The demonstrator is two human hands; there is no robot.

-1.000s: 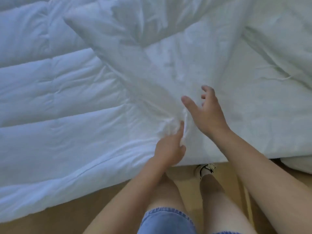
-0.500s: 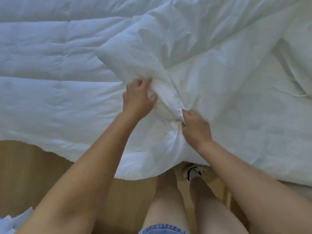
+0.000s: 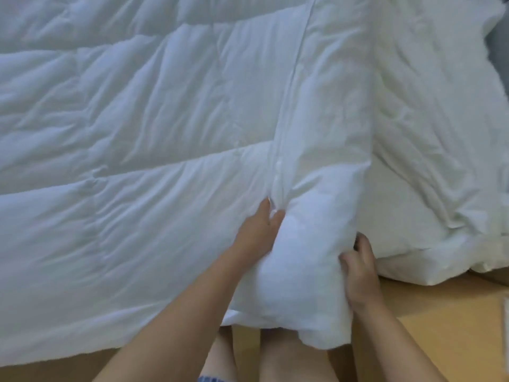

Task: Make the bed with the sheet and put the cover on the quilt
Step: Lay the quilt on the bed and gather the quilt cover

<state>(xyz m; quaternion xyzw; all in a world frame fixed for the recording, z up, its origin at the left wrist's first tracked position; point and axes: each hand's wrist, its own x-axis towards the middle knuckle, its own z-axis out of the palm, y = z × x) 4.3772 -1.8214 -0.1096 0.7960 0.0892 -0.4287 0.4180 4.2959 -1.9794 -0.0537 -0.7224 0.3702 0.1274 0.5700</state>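
Below my fingers runs a floor (image 3: 446,334) of pale, honey-coloured wood, showing along the bottom edge and widening out to the right of my fingers. A darker seam crosses it at a slant on that side, near the far right edge. Up beyond my fingers, in the top right corner, a strip of dull grey-blue surface (image 3: 498,42) shows; I cannot tell what it is. The light is soft and even, cool, with faint shadows.
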